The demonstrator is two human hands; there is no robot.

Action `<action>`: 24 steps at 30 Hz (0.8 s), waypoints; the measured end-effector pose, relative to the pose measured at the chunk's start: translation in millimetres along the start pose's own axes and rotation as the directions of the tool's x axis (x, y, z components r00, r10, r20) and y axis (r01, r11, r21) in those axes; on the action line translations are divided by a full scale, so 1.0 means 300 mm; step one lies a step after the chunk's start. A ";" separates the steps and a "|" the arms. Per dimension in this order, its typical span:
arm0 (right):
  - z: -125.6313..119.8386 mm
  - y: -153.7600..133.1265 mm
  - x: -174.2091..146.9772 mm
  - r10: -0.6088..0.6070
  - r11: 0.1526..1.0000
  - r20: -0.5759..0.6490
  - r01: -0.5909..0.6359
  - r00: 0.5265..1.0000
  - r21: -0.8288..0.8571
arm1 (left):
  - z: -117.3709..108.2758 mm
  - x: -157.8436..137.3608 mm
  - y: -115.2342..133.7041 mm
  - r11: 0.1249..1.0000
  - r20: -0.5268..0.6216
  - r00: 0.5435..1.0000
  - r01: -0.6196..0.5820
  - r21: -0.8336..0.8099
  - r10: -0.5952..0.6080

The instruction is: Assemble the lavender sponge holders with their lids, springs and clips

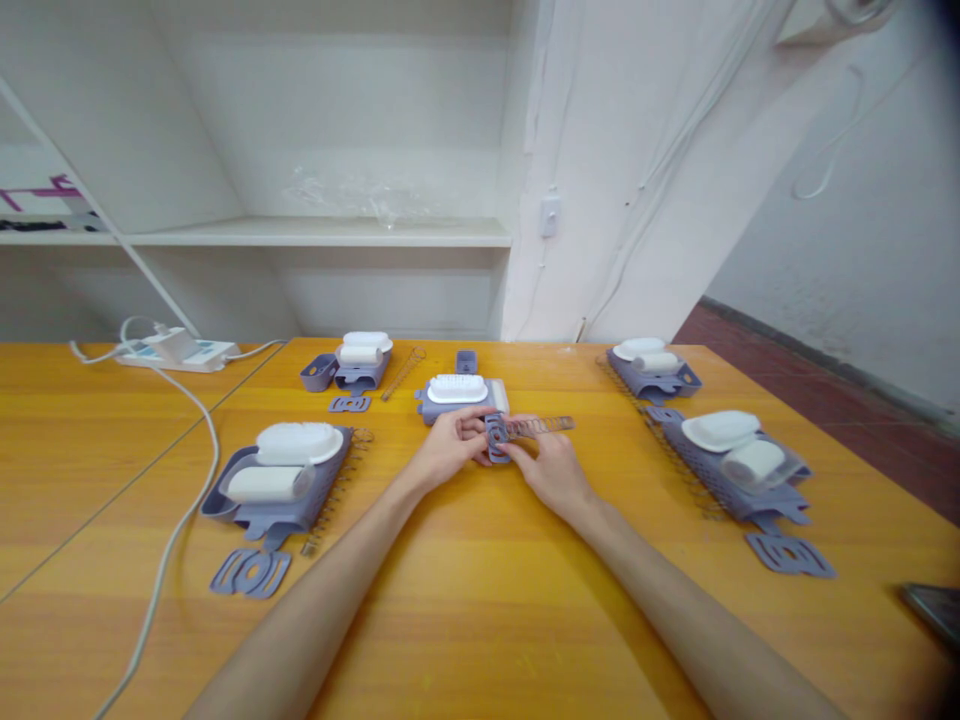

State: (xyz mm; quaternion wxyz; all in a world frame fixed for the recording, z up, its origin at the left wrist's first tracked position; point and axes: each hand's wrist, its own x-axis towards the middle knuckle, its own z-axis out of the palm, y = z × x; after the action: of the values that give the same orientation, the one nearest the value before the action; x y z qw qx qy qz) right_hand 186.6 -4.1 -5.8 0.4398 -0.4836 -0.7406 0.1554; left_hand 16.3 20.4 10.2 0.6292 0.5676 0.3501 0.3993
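Note:
My left hand (451, 448) is closed on a small grey-purple plastic plate (496, 438) with oval and slotted cut-outs, held upright. The thumb of my right hand (556, 470) touches the plate's lower right side. From the plate a metal wire coil strip (540, 426) runs right, across the fingers of my right hand, which is closed around it. The finger contact behind the coil is partly hidden. Just beyond the hands lies a grey-purple holder (435, 412) carrying a white bristled piece (457, 388). A small grey-purple cup (466, 361) stands behind it.
Similar grey-purple sets with white pieces and rolls lie at near left (281, 475), back left (363, 360), back right (652, 368) and right (742, 460). Slotted plates (251, 573) and wire coils (405, 374) lie beside them. A white cable (202, 450) leads from a power strip (180, 350).

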 end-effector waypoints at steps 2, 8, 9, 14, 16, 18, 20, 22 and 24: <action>-0.001 -0.001 0.000 -0.012 1.000 0.003 0.011 1.000 0.004 | -0.002 0.001 0.002 1.000 -0.001 1.000 0.003 -0.014 -0.003; -0.008 -0.005 -0.002 -0.036 0.999 0.015 0.036 0.999 0.013 | -0.008 0.001 0.001 0.997 0.009 1.000 0.004 -0.073 -0.004; -0.010 -0.005 -0.002 -0.043 0.999 0.017 0.043 0.999 0.015 | -0.009 0.001 0.000 0.997 0.017 1.000 0.002 -0.081 0.000; -0.012 -0.004 0.001 -0.066 0.998 0.034 0.065 0.997 0.024 | -0.013 -0.001 -0.004 0.998 0.025 1.000 -0.006 -0.070 0.008; -0.011 -0.005 0.000 -0.055 0.998 0.040 0.054 0.998 0.027 | -0.013 -0.002 -0.005 0.998 0.019 1.000 -0.007 -0.066 0.008; -0.010 -0.006 -0.002 -0.040 0.999 0.048 0.039 0.998 0.036 | -0.011 -0.001 -0.004 0.998 0.016 1.000 -0.008 -0.067 0.010; -0.011 -0.009 -0.005 -0.038 0.999 0.055 0.036 0.998 0.041 | -0.008 -0.001 -0.003 0.998 0.011 1.000 -0.006 -0.069 0.007; -0.013 -0.010 -0.006 -0.053 0.998 0.053 0.051 0.997 0.029 | -0.005 -0.001 -0.002 0.998 0.008 1.000 -0.001 -0.067 0.002; -0.016 -0.011 -0.006 -0.067 0.998 0.051 0.066 0.996 0.005 | -0.002 -0.002 0.001 0.998 0.003 1.000 0.004 -0.059 -0.004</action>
State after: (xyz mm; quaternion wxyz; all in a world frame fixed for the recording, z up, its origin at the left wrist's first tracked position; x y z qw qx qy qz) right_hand 188.7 -8.2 -1.9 0.4263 -0.4540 -0.7671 0.1541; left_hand 15.5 20.3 10.3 0.6469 0.5486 0.3382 0.4076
